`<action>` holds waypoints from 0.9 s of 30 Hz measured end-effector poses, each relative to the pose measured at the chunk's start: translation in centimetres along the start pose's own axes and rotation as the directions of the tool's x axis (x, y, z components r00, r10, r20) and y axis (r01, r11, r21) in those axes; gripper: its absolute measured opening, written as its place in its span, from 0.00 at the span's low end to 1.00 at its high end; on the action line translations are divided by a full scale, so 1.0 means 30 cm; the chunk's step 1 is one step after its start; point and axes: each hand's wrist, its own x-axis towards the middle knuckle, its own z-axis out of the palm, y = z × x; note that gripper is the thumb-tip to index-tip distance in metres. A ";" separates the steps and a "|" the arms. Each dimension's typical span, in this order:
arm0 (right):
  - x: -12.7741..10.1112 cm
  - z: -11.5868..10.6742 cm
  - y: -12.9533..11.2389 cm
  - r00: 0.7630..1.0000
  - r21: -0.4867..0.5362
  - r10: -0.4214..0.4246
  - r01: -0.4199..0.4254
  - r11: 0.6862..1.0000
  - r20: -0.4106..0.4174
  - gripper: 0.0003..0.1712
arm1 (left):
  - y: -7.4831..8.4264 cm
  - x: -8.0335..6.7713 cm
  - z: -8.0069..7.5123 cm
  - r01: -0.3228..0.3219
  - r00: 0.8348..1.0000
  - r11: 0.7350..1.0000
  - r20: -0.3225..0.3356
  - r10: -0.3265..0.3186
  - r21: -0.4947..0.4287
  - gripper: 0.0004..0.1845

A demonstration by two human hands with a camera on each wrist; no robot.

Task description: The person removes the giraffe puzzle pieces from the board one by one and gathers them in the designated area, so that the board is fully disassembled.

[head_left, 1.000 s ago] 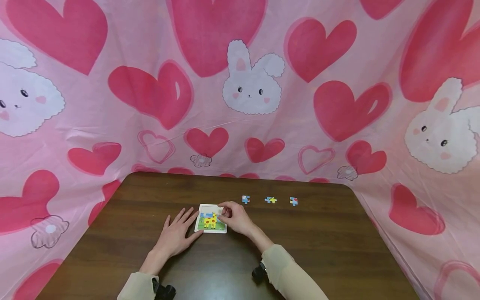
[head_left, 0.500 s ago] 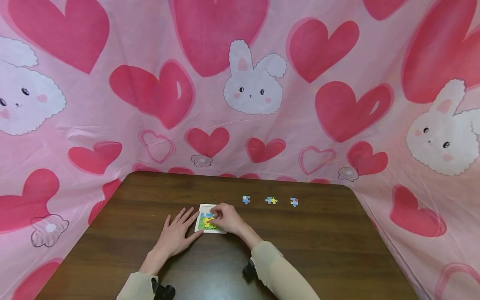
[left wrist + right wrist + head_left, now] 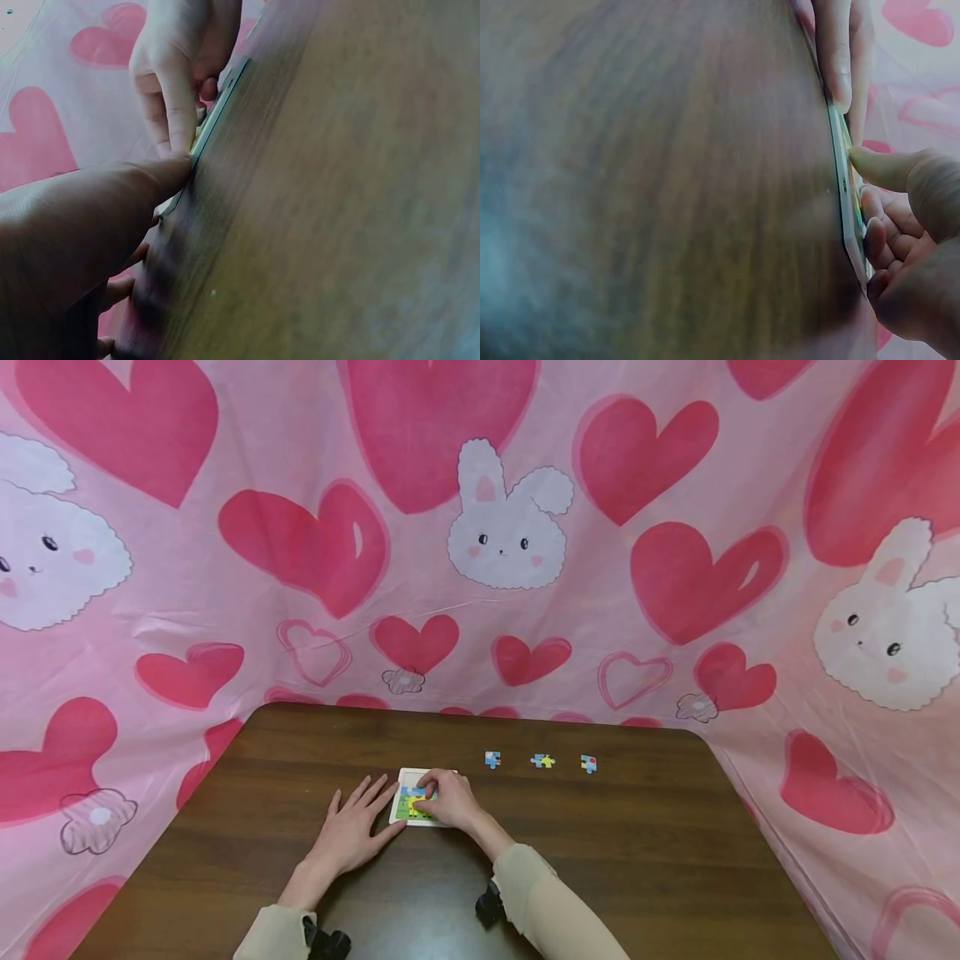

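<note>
A small jigsaw puzzle [image 3: 402,812] in a white frame lies on the table, showing green grass, blue sky and part of a yellow giraffe. My left hand [image 3: 350,831] rests at its left side, fingers spread, with the thumb on the frame's near corner. Over the puzzle's right part is my right hand [image 3: 453,799], hiding much of the picture. In the right wrist view its thumb [image 3: 889,166] presses on the puzzle face while the other fingers bend beside the far side. No piece shows between thumb and fingers.
Three loose jigsaw pieces lie in a row farther back to the right: a blue-and-white one [image 3: 492,760], a blue-and-yellow one [image 3: 542,761] and a blue one with a red spot [image 3: 588,763]. The dark wooden table [image 3: 637,852] ends at a pink heart-patterned cloth [image 3: 540,610].
My right hand has moved left from the frame's right edge and down over the giraffe, covering more of the picture. The left hand and the three loose pieces have stayed put.
</note>
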 end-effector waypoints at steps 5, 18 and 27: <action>-0.016 -0.018 -0.034 0.998 0.071 0.064 -0.064 0.995 0.013 0.15 | -0.001 0.001 0.003 0.003 1.000 1.000 0.003 -0.003 0.001 0.41; -0.035 0.013 -0.037 0.995 0.059 0.078 -0.075 0.995 -0.054 0.12 | 0.004 0.001 0.000 -0.013 1.000 1.000 -0.017 0.013 -0.012 0.40; -0.033 0.011 -0.039 0.996 0.032 0.085 -0.085 0.996 -0.020 0.13 | 0.006 0.000 -0.004 -0.008 1.000 1.000 -0.007 0.008 -0.014 0.40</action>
